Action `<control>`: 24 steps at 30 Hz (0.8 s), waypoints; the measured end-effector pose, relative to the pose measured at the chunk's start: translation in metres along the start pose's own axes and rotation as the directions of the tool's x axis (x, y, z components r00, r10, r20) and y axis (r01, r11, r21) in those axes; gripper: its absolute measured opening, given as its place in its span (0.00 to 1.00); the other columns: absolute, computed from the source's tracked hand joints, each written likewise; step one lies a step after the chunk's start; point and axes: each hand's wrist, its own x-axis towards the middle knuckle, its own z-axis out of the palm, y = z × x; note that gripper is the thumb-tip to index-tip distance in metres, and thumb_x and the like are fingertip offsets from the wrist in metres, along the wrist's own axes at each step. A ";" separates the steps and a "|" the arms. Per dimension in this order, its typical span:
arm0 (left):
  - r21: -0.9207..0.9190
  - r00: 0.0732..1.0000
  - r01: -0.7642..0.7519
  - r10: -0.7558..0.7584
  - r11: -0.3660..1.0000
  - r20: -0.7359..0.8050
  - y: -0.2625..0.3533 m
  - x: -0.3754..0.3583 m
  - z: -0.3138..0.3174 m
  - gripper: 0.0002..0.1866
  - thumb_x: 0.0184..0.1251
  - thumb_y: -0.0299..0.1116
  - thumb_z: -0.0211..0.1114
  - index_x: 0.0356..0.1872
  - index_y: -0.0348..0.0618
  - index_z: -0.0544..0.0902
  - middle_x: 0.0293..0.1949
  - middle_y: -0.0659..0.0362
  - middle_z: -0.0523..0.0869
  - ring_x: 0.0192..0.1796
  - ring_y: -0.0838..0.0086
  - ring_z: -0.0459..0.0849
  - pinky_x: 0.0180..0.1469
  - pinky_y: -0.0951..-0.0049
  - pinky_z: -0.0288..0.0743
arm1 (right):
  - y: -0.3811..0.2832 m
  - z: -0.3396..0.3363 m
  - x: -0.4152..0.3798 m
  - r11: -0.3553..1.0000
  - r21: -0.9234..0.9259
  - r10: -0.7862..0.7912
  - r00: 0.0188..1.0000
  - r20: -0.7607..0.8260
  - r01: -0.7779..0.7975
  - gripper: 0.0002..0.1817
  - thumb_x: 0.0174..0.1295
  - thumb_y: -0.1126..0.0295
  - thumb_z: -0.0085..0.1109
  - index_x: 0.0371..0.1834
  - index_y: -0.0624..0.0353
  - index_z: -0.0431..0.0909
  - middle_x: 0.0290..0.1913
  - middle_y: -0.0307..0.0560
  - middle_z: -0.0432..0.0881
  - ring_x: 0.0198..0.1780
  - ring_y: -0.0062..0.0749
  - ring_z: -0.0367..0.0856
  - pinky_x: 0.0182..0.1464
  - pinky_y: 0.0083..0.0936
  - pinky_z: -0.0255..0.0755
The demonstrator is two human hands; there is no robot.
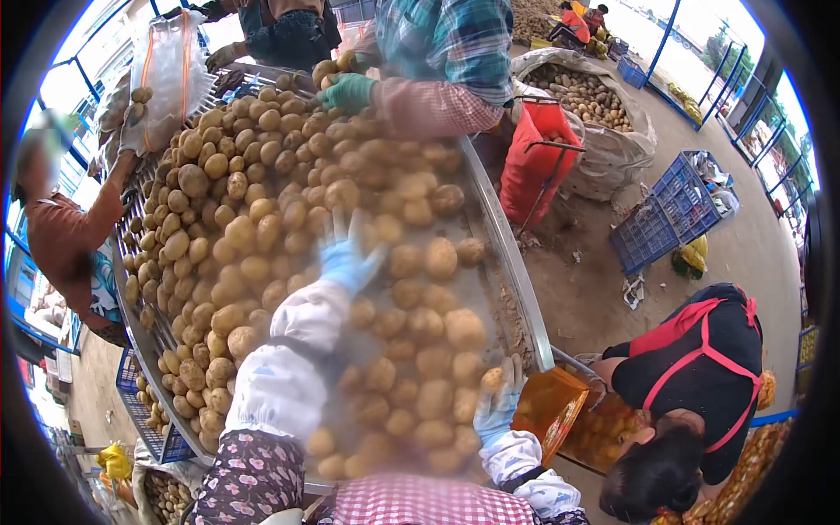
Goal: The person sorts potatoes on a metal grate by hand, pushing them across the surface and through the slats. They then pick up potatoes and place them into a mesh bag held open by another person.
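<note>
Potatoes [232, 232] cover a metal sorting table [477, 297], heaped on the left and looser to the right. My left hand [348, 261], in a light blue glove, reaches over the middle with its fingers spread, touching or just above the potatoes; blur hides which. Near the table's right edge, my right hand [499, 409], gloved alike, has a small potato [492, 380] between thumb and fingers. Other potatoes [433, 394] lie between my arms, partly blurred.
A co-worker's green glove [348, 93] holds potatoes across the table. Another person [74, 236] works at the left. At right, a person in a dark top [691, 359] bends by an orange mesh bag [551, 407]. Beyond are a red sack [535, 162] and blue crates [665, 210].
</note>
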 end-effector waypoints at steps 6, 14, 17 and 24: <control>-0.079 0.882 -0.220 0.233 0.972 0.410 0.050 -0.044 0.004 0.50 0.58 0.63 0.61 0.78 0.51 0.54 0.79 0.40 0.42 0.80 0.43 0.39 0.78 0.44 0.30 | 0.002 0.003 -0.002 0.999 0.045 -0.014 1.000 -0.021 0.015 0.38 0.67 0.45 0.46 0.68 0.69 0.63 0.69 0.70 0.65 0.68 0.67 0.64 0.70 0.58 0.52; -0.234 0.703 -0.376 0.441 0.897 0.558 0.070 -0.151 -0.064 0.52 0.57 0.63 0.62 0.75 0.35 0.56 0.74 0.36 0.56 0.77 0.40 0.52 0.73 0.31 0.36 | 0.000 0.003 -0.003 0.995 0.099 0.011 0.999 -0.035 -0.008 0.37 0.67 0.49 0.50 0.70 0.67 0.60 0.70 0.69 0.63 0.72 0.65 0.61 0.73 0.59 0.47; -0.272 0.712 -0.345 0.439 0.898 0.548 0.077 -0.155 -0.056 0.52 0.57 0.60 0.63 0.75 0.35 0.55 0.73 0.35 0.56 0.76 0.40 0.53 0.74 0.34 0.39 | -0.004 0.002 -0.005 0.992 0.125 0.033 0.997 -0.072 -0.024 0.38 0.66 0.49 0.51 0.71 0.66 0.60 0.71 0.68 0.62 0.73 0.64 0.60 0.74 0.58 0.46; -0.416 0.849 -0.143 0.327 0.898 0.415 0.115 -0.144 -0.026 0.48 0.56 0.49 0.67 0.74 0.36 0.56 0.69 0.34 0.62 0.71 0.39 0.61 0.73 0.48 0.55 | -0.007 0.003 -0.002 0.968 0.241 0.113 0.983 -0.143 -0.077 0.36 0.71 0.50 0.47 0.73 0.67 0.57 0.74 0.68 0.57 0.74 0.63 0.57 0.75 0.52 0.48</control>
